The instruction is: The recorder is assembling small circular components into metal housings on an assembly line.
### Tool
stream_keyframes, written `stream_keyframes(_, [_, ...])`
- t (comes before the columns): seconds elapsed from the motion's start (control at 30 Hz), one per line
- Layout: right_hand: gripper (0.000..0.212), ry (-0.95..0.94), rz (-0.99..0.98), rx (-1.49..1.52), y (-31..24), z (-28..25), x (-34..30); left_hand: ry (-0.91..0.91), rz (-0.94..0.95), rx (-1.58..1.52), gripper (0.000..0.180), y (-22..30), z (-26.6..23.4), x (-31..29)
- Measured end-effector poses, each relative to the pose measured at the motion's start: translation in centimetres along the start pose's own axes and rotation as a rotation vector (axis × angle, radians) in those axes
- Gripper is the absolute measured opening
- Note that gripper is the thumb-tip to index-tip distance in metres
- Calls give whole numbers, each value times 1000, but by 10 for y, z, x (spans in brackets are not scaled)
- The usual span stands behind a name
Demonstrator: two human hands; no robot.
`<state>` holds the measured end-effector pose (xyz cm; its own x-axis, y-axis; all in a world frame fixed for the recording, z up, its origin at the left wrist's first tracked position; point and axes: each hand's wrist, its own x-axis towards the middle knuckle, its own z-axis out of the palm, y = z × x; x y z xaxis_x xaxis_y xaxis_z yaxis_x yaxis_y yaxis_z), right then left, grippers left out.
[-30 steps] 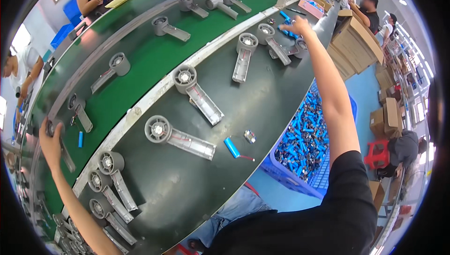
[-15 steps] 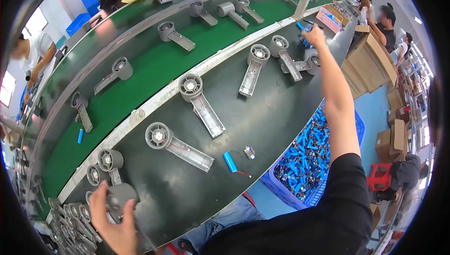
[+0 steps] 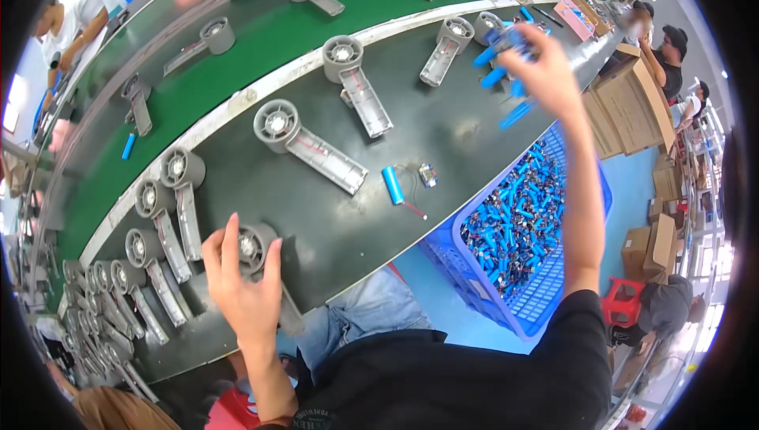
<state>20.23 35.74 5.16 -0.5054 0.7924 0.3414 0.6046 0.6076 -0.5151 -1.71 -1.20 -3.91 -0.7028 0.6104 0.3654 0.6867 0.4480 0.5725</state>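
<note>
My left hand (image 3: 247, 296) is at the near left edge of the bench, its thumb and fingers spread around a grey fan housing (image 3: 253, 250). The housing's long handle slants down behind my wrist, partly hidden; I cannot see a firm grip on it. Out over the bench's far right, my right hand (image 3: 541, 66) is closed on several blue cylindrical batteries (image 3: 494, 76), slightly blurred, their ends sticking out below my fingers. Between my hands lie a single blue battery (image 3: 393, 185) with a red lead and a small circuit board (image 3: 428, 175).
Open fan housings (image 3: 320, 157) with handles stand along the dark bench, many crowded at left. A green conveyor (image 3: 261, 66) runs behind a white rail. A blue basket (image 3: 474, 272) of batteries stands near right, by cardboard boxes (image 3: 628, 106). People work across the belt and at right.
My view has shifted, so the bench sits higher in the picture. My right hand has come nearer with batteries in it. My left hand and its fan housing have moved rightward.
</note>
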Motion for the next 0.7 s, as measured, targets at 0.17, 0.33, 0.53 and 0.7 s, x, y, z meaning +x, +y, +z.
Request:
stream_keyframes(0.17, [43,-129,-66,33,-20,83,-56,107,90,-55,55,-1,12,-2])
stream_keyframes(0.33, [28,174,-365,-131,-29,86,-61,22,62,-106,59,2,4,-6])
stream_keyframes(0.53, [28,-55,-96,335,-37,72,-57,-10,82,-133,58,-7,9,-5])
stream_keyframes(0.7, [23,66,-55,660,-40,57,-52,-33,82,-136,58,-8,7,-4])
